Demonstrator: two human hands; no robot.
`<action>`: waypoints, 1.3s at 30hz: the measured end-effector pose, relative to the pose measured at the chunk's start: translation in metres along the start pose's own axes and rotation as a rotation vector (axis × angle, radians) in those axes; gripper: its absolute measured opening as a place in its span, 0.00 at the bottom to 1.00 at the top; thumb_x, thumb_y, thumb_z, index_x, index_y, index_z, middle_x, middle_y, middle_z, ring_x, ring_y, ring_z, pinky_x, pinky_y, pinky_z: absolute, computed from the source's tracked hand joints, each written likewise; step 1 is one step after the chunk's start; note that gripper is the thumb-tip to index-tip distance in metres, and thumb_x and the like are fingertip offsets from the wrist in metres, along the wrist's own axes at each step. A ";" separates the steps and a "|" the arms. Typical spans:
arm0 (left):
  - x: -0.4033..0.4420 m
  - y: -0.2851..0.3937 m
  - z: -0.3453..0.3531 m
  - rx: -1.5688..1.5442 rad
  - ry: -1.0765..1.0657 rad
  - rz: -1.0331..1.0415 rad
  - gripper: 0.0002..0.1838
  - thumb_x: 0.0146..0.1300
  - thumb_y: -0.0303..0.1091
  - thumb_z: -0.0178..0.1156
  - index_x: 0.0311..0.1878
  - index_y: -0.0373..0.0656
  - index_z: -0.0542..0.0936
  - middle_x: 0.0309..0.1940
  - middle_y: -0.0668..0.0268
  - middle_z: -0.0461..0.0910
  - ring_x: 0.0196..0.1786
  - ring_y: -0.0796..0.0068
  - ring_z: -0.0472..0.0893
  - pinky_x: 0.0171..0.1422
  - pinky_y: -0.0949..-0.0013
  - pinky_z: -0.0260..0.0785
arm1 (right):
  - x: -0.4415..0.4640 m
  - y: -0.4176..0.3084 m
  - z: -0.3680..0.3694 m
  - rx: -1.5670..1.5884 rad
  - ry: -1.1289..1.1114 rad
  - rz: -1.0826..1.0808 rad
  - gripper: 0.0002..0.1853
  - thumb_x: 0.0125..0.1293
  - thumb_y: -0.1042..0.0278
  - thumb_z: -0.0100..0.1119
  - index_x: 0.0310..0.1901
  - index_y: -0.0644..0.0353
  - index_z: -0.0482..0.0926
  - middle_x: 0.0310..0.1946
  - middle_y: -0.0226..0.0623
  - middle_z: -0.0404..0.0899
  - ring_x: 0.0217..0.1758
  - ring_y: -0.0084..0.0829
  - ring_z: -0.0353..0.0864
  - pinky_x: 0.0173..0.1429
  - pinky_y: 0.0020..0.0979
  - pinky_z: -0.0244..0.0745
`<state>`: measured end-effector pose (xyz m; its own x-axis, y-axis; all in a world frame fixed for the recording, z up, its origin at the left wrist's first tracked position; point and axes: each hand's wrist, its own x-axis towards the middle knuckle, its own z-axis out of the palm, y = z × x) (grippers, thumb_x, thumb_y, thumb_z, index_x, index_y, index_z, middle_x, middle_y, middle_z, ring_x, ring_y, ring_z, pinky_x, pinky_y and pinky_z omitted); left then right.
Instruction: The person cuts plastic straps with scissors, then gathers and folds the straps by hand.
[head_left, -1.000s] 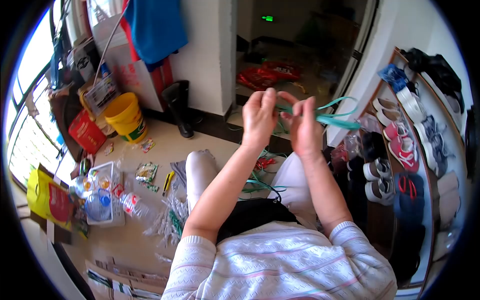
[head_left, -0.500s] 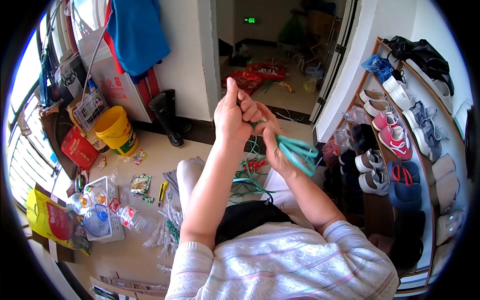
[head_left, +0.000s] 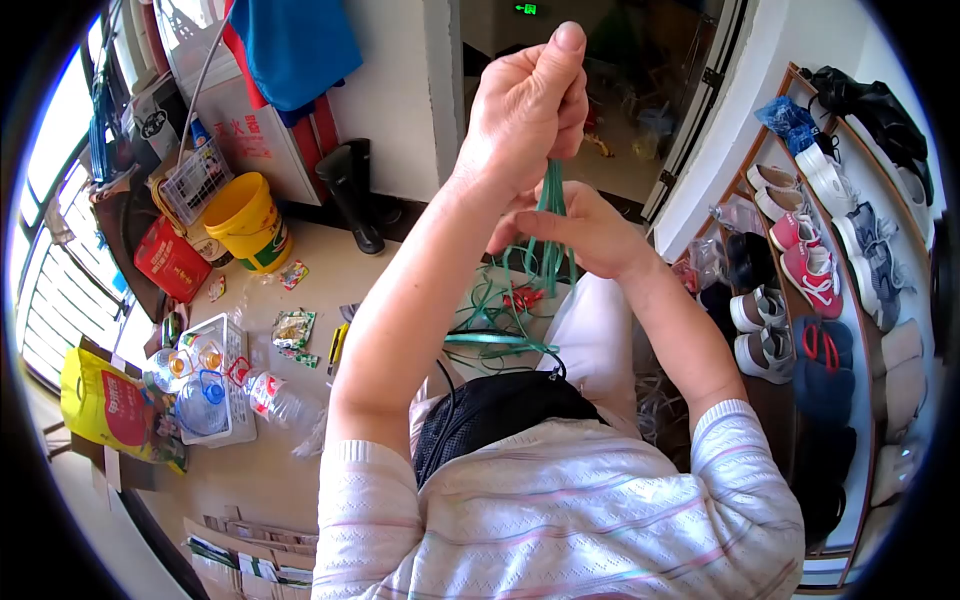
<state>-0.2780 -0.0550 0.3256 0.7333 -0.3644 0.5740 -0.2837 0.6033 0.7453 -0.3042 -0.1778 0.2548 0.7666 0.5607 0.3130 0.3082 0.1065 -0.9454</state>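
Observation:
My left hand [head_left: 530, 110] is raised in a fist with the thumb on top, gripping the upper end of a bundle of green plastic strands [head_left: 552, 190]. Below it, my right hand [head_left: 590, 230] curls around the same strands, thumb across the front; part of its grip is hidden. Loose strand ends hang beneath the right hand. More green strands lie in a tangle [head_left: 490, 335] between my legs, with something red [head_left: 522, 298] among them.
To the left stand a yellow bucket [head_left: 243, 222], black boots [head_left: 350, 195], a white basket [head_left: 240, 425] with plastic bottles, and a yellow bag [head_left: 100, 400]. A yellow cutter [head_left: 338, 346] lies on the floor. A shoe rack [head_left: 748, 165] lines the right; a doorway opens ahead.
My left hand has risen and moved right, pulling the strands upright. My right hand now sits below it; the bundle that stuck out to the right hangs vertically. The view has shifted slightly.

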 end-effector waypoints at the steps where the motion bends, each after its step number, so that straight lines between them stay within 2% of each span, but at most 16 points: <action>1: 0.000 0.002 -0.001 0.017 0.013 0.020 0.25 0.65 0.53 0.54 0.21 0.44 0.62 0.12 0.73 0.54 0.14 0.83 0.50 0.16 0.76 0.43 | 0.001 0.001 0.003 0.078 -0.016 0.116 0.20 0.65 0.57 0.57 0.48 0.67 0.74 0.33 0.37 0.80 0.41 0.26 0.80 0.48 0.25 0.72; 2: 0.005 0.007 -0.018 0.017 -0.162 -0.038 0.23 0.65 0.54 0.53 0.29 0.41 0.70 0.18 0.65 0.68 0.19 0.78 0.66 0.22 0.74 0.58 | 0.002 0.007 0.008 0.176 0.102 0.094 0.18 0.65 0.56 0.57 0.38 0.67 0.75 0.20 0.33 0.75 0.24 0.24 0.77 0.36 0.26 0.74; 4: 0.023 0.019 -0.031 -0.265 -0.590 0.036 0.24 0.65 0.54 0.54 0.49 0.41 0.67 0.35 0.62 0.74 0.37 0.77 0.73 0.43 0.72 0.65 | 0.011 0.006 0.000 0.176 0.184 0.071 0.18 0.65 0.55 0.56 0.33 0.66 0.74 0.16 0.31 0.71 0.18 0.23 0.71 0.28 0.27 0.71; 6: 0.021 0.015 -0.012 0.140 -0.027 0.161 0.27 0.65 0.55 0.53 0.53 0.39 0.71 0.36 0.66 0.79 0.35 0.74 0.79 0.45 0.72 0.72 | 0.025 -0.006 -0.005 0.235 0.417 0.047 0.19 0.65 0.54 0.55 0.27 0.63 0.70 0.11 0.28 0.62 0.11 0.20 0.60 0.16 0.26 0.63; 8: 0.029 0.014 -0.002 0.091 0.181 0.249 0.25 0.65 0.54 0.53 0.47 0.38 0.75 0.35 0.59 0.79 0.37 0.71 0.78 0.42 0.69 0.70 | 0.038 -0.018 -0.032 0.276 0.462 -0.166 0.19 0.65 0.53 0.53 0.25 0.60 0.67 0.11 0.29 0.62 0.11 0.22 0.60 0.16 0.26 0.57; 9: 0.039 -0.006 -0.031 0.190 0.062 0.369 0.26 0.65 0.55 0.53 0.47 0.38 0.72 0.38 0.53 0.77 0.40 0.67 0.78 0.41 0.66 0.70 | 0.044 -0.035 -0.040 0.318 0.595 -0.196 0.19 0.66 0.52 0.51 0.24 0.58 0.66 0.11 0.28 0.61 0.11 0.24 0.59 0.17 0.26 0.55; 10: 0.034 -0.008 -0.040 0.235 -0.052 0.174 0.33 0.64 0.55 0.53 0.61 0.36 0.64 0.56 0.50 0.71 0.58 0.63 0.72 0.58 0.60 0.65 | 0.051 -0.042 -0.062 0.308 0.549 -0.321 0.18 0.66 0.53 0.51 0.24 0.57 0.66 0.12 0.27 0.61 0.13 0.25 0.58 0.19 0.27 0.56; 17: -0.012 -0.078 -0.018 0.138 -0.335 -0.362 0.26 0.65 0.39 0.57 0.62 0.37 0.65 0.30 0.64 0.79 0.31 0.74 0.79 0.40 0.72 0.71 | 0.076 -0.133 -0.087 0.095 0.764 -0.793 0.19 0.66 0.49 0.53 0.23 0.52 0.65 0.10 0.22 0.54 0.09 0.19 0.54 0.13 0.24 0.50; 21: -0.022 -0.085 -0.068 0.720 -0.391 -0.501 0.12 0.57 0.28 0.57 0.43 0.33 0.80 0.23 0.67 0.78 0.24 0.81 0.75 0.31 0.75 0.69 | 0.059 -0.203 -0.104 -0.288 0.894 -0.999 0.18 0.67 0.51 0.52 0.26 0.54 0.66 0.10 0.21 0.57 0.08 0.17 0.54 0.11 0.22 0.50; 25: -0.001 -0.035 -0.175 1.329 0.231 -0.252 0.12 0.57 0.37 0.60 0.40 0.41 0.83 0.22 0.63 0.79 0.24 0.76 0.77 0.33 0.69 0.72 | 0.026 -0.248 -0.142 -0.590 1.011 -1.022 0.16 0.67 0.52 0.51 0.28 0.56 0.67 0.14 0.24 0.59 0.11 0.21 0.56 0.14 0.24 0.53; 26: 0.005 -0.001 -0.181 1.569 0.322 -0.110 0.12 0.56 0.41 0.59 0.37 0.45 0.84 0.27 0.58 0.82 0.31 0.62 0.81 0.39 0.63 0.73 | 0.017 -0.256 -0.155 -0.670 1.053 -1.006 0.16 0.67 0.53 0.51 0.29 0.56 0.67 0.14 0.25 0.59 0.12 0.21 0.57 0.15 0.25 0.53; 30: 0.040 0.123 -0.227 1.850 0.934 0.484 0.32 0.58 0.67 0.48 0.44 0.47 0.81 0.35 0.56 0.82 0.40 0.55 0.82 0.43 0.56 0.72 | -0.015 -0.275 -0.207 -0.983 1.186 -0.877 0.15 0.68 0.54 0.50 0.31 0.57 0.68 0.17 0.28 0.61 0.15 0.25 0.59 0.18 0.28 0.56; 31: 0.028 0.135 -0.165 1.338 0.921 0.781 0.21 0.63 0.51 0.56 0.41 0.40 0.81 0.29 0.60 0.81 0.36 0.76 0.79 0.43 0.70 0.70 | -0.022 -0.277 -0.218 -1.056 1.214 -0.836 0.15 0.68 0.55 0.50 0.31 0.58 0.68 0.18 0.29 0.62 0.16 0.26 0.60 0.18 0.28 0.56; 35: 0.035 0.209 -0.164 1.629 1.187 1.110 0.17 0.63 0.48 0.57 0.39 0.42 0.83 0.29 0.59 0.80 0.33 0.66 0.79 0.43 0.65 0.70 | -0.042 -0.280 -0.248 -1.286 1.283 -0.734 0.14 0.68 0.56 0.49 0.33 0.59 0.69 0.21 0.32 0.64 0.19 0.29 0.62 0.21 0.31 0.59; 37: 0.038 0.263 -0.196 1.857 0.915 1.571 0.19 0.65 0.48 0.54 0.42 0.41 0.81 0.29 0.59 0.80 0.33 0.63 0.79 0.41 0.64 0.69 | -0.048 -0.282 -0.259 -1.401 1.299 -0.689 0.14 0.68 0.57 0.48 0.34 0.60 0.69 0.23 0.34 0.65 0.21 0.31 0.63 0.23 0.32 0.60; 39: 0.022 0.259 -0.183 2.343 1.035 1.256 0.22 0.66 0.34 0.48 0.54 0.22 0.64 0.43 0.50 0.74 0.42 0.66 0.78 0.50 0.78 0.73 | -0.051 -0.284 -0.265 -1.542 1.315 -0.626 0.13 0.68 0.57 0.48 0.35 0.61 0.70 0.24 0.35 0.66 0.22 0.33 0.64 0.24 0.33 0.61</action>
<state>-0.2219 0.2233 0.4694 -0.3088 -0.1332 0.9417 0.1971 -0.9776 -0.0737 -0.2821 -0.4541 0.5315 0.0404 -0.1071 0.9934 0.1918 -0.9749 -0.1129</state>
